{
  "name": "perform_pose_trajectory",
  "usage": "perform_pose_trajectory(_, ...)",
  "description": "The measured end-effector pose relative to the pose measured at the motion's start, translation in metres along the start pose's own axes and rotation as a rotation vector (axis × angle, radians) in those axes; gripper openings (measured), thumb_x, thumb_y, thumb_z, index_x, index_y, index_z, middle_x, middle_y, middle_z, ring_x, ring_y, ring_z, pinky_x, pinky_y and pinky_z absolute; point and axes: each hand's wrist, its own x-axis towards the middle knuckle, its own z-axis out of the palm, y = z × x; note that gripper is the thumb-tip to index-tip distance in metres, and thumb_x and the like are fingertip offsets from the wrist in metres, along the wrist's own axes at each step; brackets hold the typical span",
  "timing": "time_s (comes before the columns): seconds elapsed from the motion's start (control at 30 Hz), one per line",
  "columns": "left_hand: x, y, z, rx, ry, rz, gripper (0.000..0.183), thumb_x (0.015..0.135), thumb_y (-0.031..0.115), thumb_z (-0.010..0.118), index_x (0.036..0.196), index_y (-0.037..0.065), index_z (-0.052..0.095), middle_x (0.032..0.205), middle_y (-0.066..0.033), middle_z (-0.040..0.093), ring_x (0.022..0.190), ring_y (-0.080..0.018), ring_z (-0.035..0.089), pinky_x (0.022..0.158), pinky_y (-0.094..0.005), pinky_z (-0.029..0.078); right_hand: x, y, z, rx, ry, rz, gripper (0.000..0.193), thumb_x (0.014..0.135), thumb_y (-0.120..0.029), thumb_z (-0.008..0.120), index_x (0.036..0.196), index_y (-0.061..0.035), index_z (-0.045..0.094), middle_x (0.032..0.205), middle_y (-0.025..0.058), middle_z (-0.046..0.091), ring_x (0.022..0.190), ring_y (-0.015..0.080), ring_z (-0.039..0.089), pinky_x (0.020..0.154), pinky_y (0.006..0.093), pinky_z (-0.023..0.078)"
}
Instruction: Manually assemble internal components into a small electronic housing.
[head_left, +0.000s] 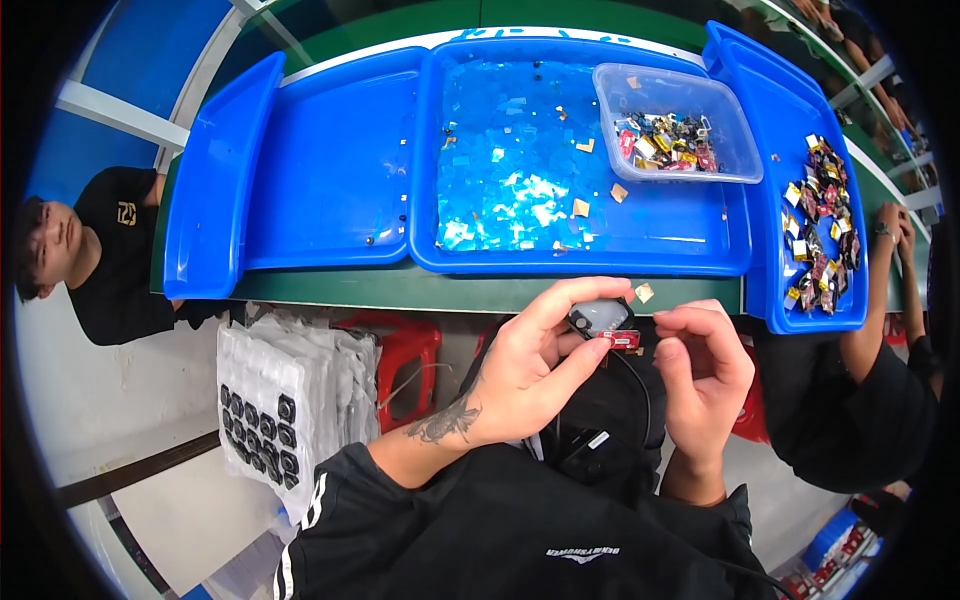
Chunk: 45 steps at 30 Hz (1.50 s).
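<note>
**Left hand [530, 375] grips black housing [603, 318], right hand [708, 375] half-curled beside it**

Green workbench [400, 290] across far side. Centre blue tray [710, 238] on it: shiny blue base. Left blue tray [330, 170] just beside, few tiny dark bits at its right. Right blue tray [775, 118]: heap of small red, yellow and black components [825, 220]. Near left, stack of white packing trays [260, 350], rows of black parts [267, 425] in front one. Translucent plastic bin [700, 95] in centre tray's far right corner, mixed components [670, 145] inside.

Left hand: thumb and fingers clamped on housing, at bench's near edge. Right hand: thumb and forefinger spread apart, just right of housing. Red circuit board [622, 340] on housing's near side, by left thumb. Tan scraps [581, 208] scattered in centre tray.
</note>
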Motion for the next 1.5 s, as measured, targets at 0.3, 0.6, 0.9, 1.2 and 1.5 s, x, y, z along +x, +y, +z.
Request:
perform_pose_trajectory(0.3, -0.004, 0.01, -0.005, 0.426, -0.097, 0.079, 0.033, 0.084, -0.007, 0.062, 0.117, -0.001, 0.059, 0.123, -0.0164, 0.057, 0.111, -0.0212, 0.058, 0.088, -0.0291, 0.051, 0.008, -0.003, -0.003, 0.272, -0.168, 0.163, 0.011, 0.079, 0.005, 0.069, 0.087, 0.0036, 0.061, 0.08, 0.0077, 0.064, 0.067, 0.0084, 0.059, 0.059, 0.019, 0.047)
perform_pose_trajectory(0.6, -0.005, 0.013, -0.01, 0.547, -0.134, 0.108, 0.017, 0.085, -0.001, 0.065, 0.101, 0.0, 0.068, 0.104, -0.0138, 0.063, 0.086, -0.0191, 0.064, 0.071, -0.0271, 0.05, 0.019, 0.009, -0.013, 0.714, -0.363, 0.382, 0.012, 0.084, -0.004, 0.068, 0.086, 0.0009, 0.058, 0.077, 0.0055, 0.062, 0.063, 0.0069, 0.057, 0.056, 0.0189, 0.046)
perform_pose_trajectory(0.9, -0.012, 0.006, -0.006, 0.097, -0.066, -0.194, 0.013, 0.092, 0.003, 0.06, 0.095, -0.006, 0.068, 0.085, -0.0049, 0.058, 0.078, -0.0059, 0.055, 0.061, -0.0196, 0.042, 0.001, 0.005, -0.001, 0.541, -0.213, 0.32, 0.012, 0.085, -0.001, 0.067, 0.089, 0.0015, 0.056, 0.084, 0.0051, 0.058, 0.072, 0.0069, 0.057, 0.062, 0.0179, 0.047)
perform_pose_trajectory(1.2, -0.012, -0.005, -0.007, -0.029, -0.169, -0.197, 0.021, 0.096, 0.003, 0.05, 0.113, -0.006, 0.058, 0.107, -0.0087, 0.054, 0.094, -0.0115, 0.061, 0.079, -0.0236, 0.052, -0.007, 0.002, 0.005, 0.36, -0.002, 0.178, 0.028, 0.079, 0.011, 0.067, 0.102, 0.0038, 0.052, 0.089, 0.0085, 0.062, 0.082, 0.0098, 0.063, 0.071, 0.0216, 0.053)
perform_pose_trajectory(1.5, -0.008, -0.009, -0.003, -0.098, -0.169, -0.147, 0.047, 0.092, -0.008, 0.043, 0.137, 0.0, 0.034, 0.136, -0.0156, 0.045, 0.125, -0.0209, 0.048, 0.104, -0.0339, 0.041, -0.012, 0.004, 0.003, 0.211, 0.085, 0.121, 0.031, 0.077, 0.009, 0.071, 0.103, 0.0037, 0.053, 0.088, 0.0088, 0.063, 0.079, 0.0097, 0.063, 0.068, 0.0191, 0.05)
